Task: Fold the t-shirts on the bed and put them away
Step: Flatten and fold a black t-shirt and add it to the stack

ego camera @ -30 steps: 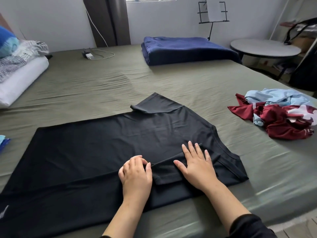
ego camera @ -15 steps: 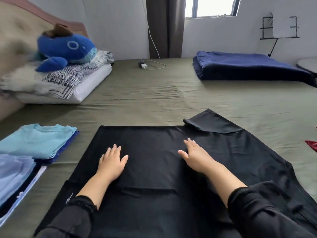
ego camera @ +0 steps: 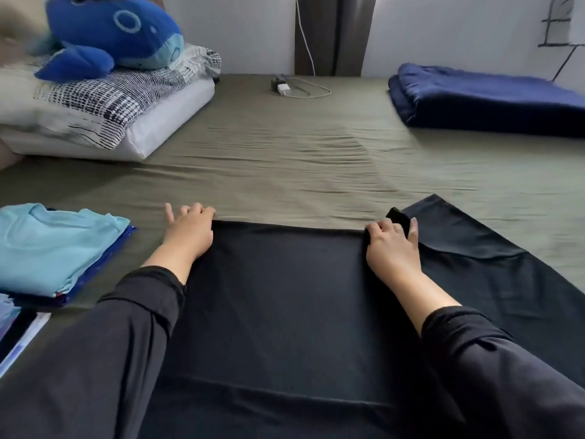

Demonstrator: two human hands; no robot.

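I note left hand and right hand both pinching the black t-shirt at its far edge, fingers clenched on cloth, apparently to fold it toward me.

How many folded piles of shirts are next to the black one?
2. One folded pile with a light blue cotton t-shirt on top lies on the olive green bed sheet, left of the black t-shirt. A second pile is cut off at the left edge; more may be hidden.
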